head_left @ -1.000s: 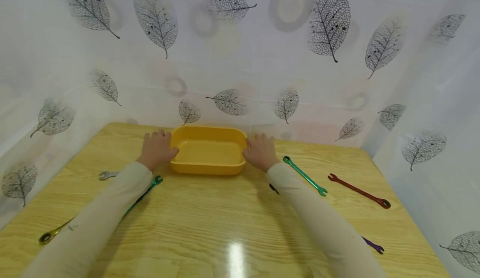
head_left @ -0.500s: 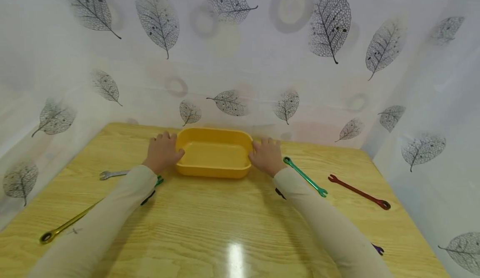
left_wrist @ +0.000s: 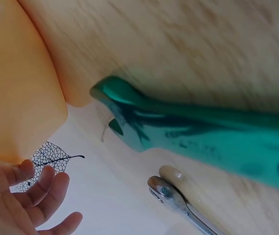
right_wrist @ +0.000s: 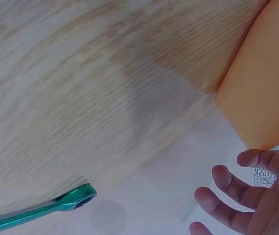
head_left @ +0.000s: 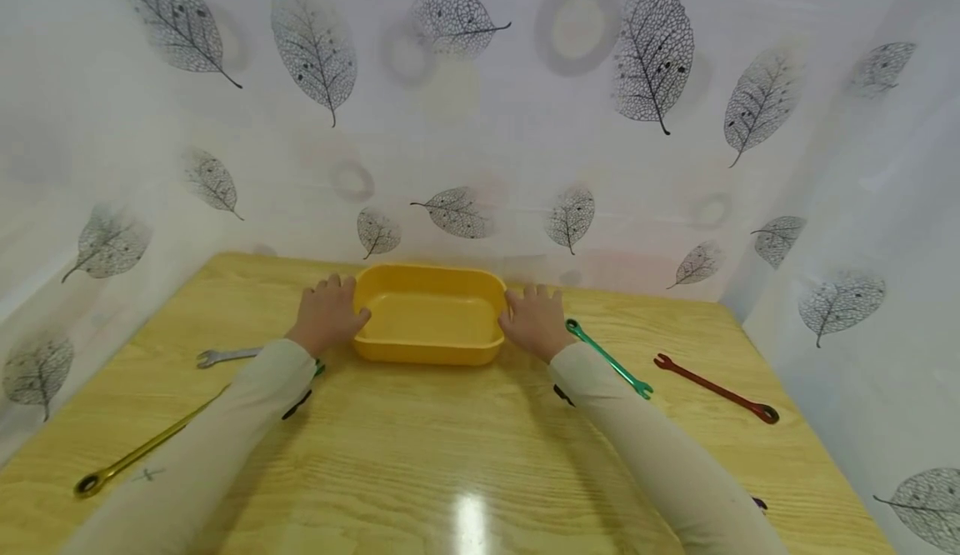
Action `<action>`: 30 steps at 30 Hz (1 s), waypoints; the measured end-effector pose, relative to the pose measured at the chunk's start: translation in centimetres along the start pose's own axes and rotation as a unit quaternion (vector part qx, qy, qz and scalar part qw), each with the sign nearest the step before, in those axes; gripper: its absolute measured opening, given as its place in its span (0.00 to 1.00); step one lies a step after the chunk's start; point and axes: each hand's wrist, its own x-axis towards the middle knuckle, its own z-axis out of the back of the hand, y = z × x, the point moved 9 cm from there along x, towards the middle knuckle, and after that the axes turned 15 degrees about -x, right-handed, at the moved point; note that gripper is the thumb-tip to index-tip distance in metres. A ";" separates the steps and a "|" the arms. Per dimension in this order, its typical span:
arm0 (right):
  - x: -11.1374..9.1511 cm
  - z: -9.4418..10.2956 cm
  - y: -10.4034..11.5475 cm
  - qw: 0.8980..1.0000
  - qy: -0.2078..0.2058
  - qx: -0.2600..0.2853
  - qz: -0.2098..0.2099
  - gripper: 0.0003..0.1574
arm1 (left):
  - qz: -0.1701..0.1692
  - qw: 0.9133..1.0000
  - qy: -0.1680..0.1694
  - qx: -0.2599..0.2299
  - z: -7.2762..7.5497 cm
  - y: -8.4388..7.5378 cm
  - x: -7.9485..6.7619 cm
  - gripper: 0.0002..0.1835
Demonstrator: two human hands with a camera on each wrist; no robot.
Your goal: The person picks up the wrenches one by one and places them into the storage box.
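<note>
A yellow plastic tray (head_left: 427,354) sits upright near the table's back edge, its inside bare. At its left end my left hand (head_left: 327,315) holds the rim, thumb over the inner side. My right hand (head_left: 536,322) grips the opposite end the same way. Both wrist views show the outer fingers loosely bent, the nearest fingertip at the tray wall; the thumbs are hidden there. Below my left wrist lies a green wrench (left_wrist: 203,134), mostly covered by the sleeve in the head view. Another green wrench (head_left: 609,359) lies right of my right hand.
On the left of the wooden table (head_left: 435,455) lie a silver wrench (head_left: 228,356) and a gold wrench (head_left: 150,445). A red wrench (head_left: 716,388) lies at the right; a purple wrench end (head_left: 760,503) peeks past the right sleeve. A leaf-patterned curtain (head_left: 480,122) stands behind the table.
Both hands and the tray have shifted slightly right together, mostly in the first half second. The head view has since tilted up a little. The wrenches stay where they were.
</note>
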 end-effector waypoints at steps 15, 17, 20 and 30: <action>-0.8 0.3 0.1 1.000 0.002 -0.011 0.009 0.22 | -0.005 1.000 0.002 -0.012 -0.2 -0.7 -0.6 0.24; -0.8 0.4 0.1 1.000 0.002 -0.012 0.012 0.22 | -0.005 1.000 0.001 -0.015 0.0 -0.8 -0.7 0.24; -1.0 0.4 0.2 1.000 0.007 -0.011 0.013 0.23 | 0.000 1.000 0.004 -0.022 0.0 -0.8 -0.9 0.25; -1.4 0.4 0.0 1.000 0.009 -0.016 0.009 0.23 | -0.003 1.000 0.004 -0.026 0.1 -1.1 -1.2 0.23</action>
